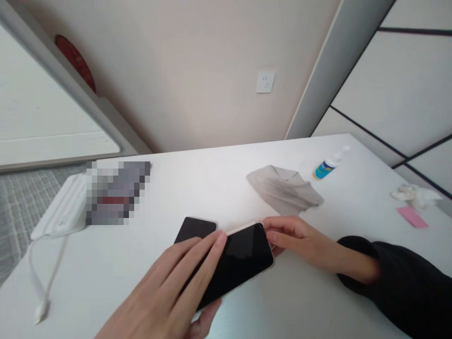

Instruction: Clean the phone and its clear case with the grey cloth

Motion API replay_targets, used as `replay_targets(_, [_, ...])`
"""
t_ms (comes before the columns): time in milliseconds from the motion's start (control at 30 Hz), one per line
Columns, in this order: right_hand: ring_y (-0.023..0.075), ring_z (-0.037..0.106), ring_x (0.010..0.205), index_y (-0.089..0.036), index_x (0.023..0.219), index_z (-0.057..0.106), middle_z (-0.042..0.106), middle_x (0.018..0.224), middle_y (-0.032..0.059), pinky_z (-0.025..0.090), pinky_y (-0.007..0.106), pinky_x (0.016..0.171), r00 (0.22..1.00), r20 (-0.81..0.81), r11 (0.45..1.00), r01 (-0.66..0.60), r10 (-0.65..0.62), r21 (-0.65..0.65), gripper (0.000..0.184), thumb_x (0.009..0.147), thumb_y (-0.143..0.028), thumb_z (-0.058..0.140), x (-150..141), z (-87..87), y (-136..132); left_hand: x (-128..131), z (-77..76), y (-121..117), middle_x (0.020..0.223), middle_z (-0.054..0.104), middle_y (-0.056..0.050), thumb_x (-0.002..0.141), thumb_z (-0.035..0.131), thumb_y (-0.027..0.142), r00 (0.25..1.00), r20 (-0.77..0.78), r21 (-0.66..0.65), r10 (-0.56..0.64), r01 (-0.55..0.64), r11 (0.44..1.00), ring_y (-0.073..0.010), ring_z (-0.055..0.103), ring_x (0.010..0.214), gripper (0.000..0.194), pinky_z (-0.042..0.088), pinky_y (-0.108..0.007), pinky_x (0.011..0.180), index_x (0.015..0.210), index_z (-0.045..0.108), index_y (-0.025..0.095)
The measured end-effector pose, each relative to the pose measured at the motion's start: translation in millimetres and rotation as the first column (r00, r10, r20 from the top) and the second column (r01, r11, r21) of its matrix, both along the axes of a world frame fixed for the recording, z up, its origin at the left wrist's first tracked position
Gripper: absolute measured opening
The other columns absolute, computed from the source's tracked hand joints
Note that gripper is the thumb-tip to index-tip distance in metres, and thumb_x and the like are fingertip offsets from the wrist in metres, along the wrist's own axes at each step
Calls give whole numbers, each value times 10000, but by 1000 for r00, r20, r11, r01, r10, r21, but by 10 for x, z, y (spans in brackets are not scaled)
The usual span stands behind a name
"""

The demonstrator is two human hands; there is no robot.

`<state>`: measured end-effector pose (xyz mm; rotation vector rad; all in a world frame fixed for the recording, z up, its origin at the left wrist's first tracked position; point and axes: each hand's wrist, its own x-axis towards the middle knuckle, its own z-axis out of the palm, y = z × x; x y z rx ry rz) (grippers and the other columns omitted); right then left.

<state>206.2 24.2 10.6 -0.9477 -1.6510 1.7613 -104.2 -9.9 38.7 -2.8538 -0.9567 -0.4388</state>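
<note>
On my feed the smartphone (243,263) sits at a slant near the middle of the white worktop (219,188), its black screen up, seemingly held just clear of the surface. The left hand (158,287) comes in from the near side with its fingers (205,249) close together and laid across the glass, while a bit of that hand shows under the phone's near edge, probably the thumb. The right hand (300,240), in a dark sleeve (399,278), reaches in from the right, its fingers (273,238) narrowly pinching the phone's right end. A black slab (195,230) lies just beyond, under or against the left fingers, and a pale strip (240,228) runs along the phone's far edge — frame or separate piece, I can't tell. Farther off are a grey cloth (282,190) and a blue-labelled bottle (328,167). The main risk is that slick glass and a light right-hand pinch could let the phone slip and knock the slab — and pressure from the left fingers could smear the screen or shift that strip.
</note>
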Motion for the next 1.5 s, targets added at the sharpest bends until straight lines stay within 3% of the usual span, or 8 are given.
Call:
replay_targets(133, [163,772,888,-170,1129,676,763,955,46,638,273,832,981,-192,980,-35,-3,-195,422,1038,-581,686,7,-38,-25,-31,66,219,1576,503,-116,910,597,111,995,-81,-129,-54,43,991,-328,465,1309,833,377,-429,1151,1681,284,94])
replay_targets(267, [127,755,849,-159,1151,715,760,931,38,620,240,839,953,-300,945,-145,53,-294,412,1004,-541,764,8,-37,-69,-45,48,224,1457,546,-145,1033,678,372,989,-76,-87,-124,117,989,-329,466,1239,856,330,-462,1106,1703,211,116])
replay_targets(333, [132,750,879,-152,1167,745,763,971,58,614,241,847,940,-330,929,-195,86,-313,415,1012,-537,756,4,-26,-83,-81,41,214,1427,556,-135,1036,674,396,985,-66,-101,-159,152,983,-314,470,1228,867,325,-448,1104,1709,192,139])
replay_targets(600, [146,736,926,-137,1169,799,776,1024,90,593,247,891,924,-352,921,-259,150,-289,406,1045,-513,711,27,8,-74,-53,138,302,1299,685,-65,1079,542,481,984,-3,-110,-177,175,978,-251,582,1154,594,426,-362,1067,1590,457,188])
replay_targets(700, [142,726,912,-144,1156,805,777,1018,80,589,247,891,923,-349,923,-265,161,-278,345,1061,-456,692,27,9,-58,-37,171,319,1269,708,-53,1051,593,490,981,23,-152,-194,195,969,-234,609,1122,589,462,-341,1039,1553,496,197])
replay_targets(1067, [170,696,937,-120,1152,782,764,1058,94,564,268,870,946,-235,934,-278,225,-225,278,1003,-346,718,78,47,-58,-80,174,259,1349,692,-20,1084,532,464,979,35,-251,-201,203,946,-230,571,1199,624,375,-357,1125,1648,381,242])
replay_targets(1300, [151,641,856,-148,1084,789,747,972,39,513,241,777,968,-131,947,-239,215,-212,288,819,-104,686,42,46,-84,-42,142,239,1360,703,-10,1079,537,418,979,46,-264,-199,204,943,-240,579,1196,574,408,-395,1101,1614,432,238])
replay_targets(1500, [143,579,763,-115,985,814,716,849,42,462,231,681,980,-121,956,-181,156,-231,204,863,-241,710,-18,15,-131,-34,162,257,1350,709,-34,1081,543,429,979,46,-237,-199,204,950,-245,596,1189,618,431,-400,1093,1644,390,227])
